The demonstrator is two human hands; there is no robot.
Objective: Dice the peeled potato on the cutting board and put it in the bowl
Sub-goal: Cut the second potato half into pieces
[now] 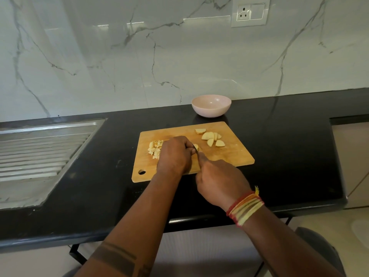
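A wooden cutting board [229, 154] lies on the black counter. My left hand [174, 154] curls over a potato piece [196, 146] near the board's middle and holds it down. My right hand [219, 180] grips a knife [197, 151] whose blade meets that piece; the handle is hidden in my fist. A pile of diced potato [155, 149] sits at the board's left. Several larger potato wedges [210, 137] lie at the far right of the board. The pink bowl [211, 105] stands behind the board with nothing in it.
A steel sink drainboard [40, 148] is set into the counter [289, 148] at the left. The marble wall rises right behind the bowl, with a socket [250, 13] high up. The counter's front edge runs just below my wrists.
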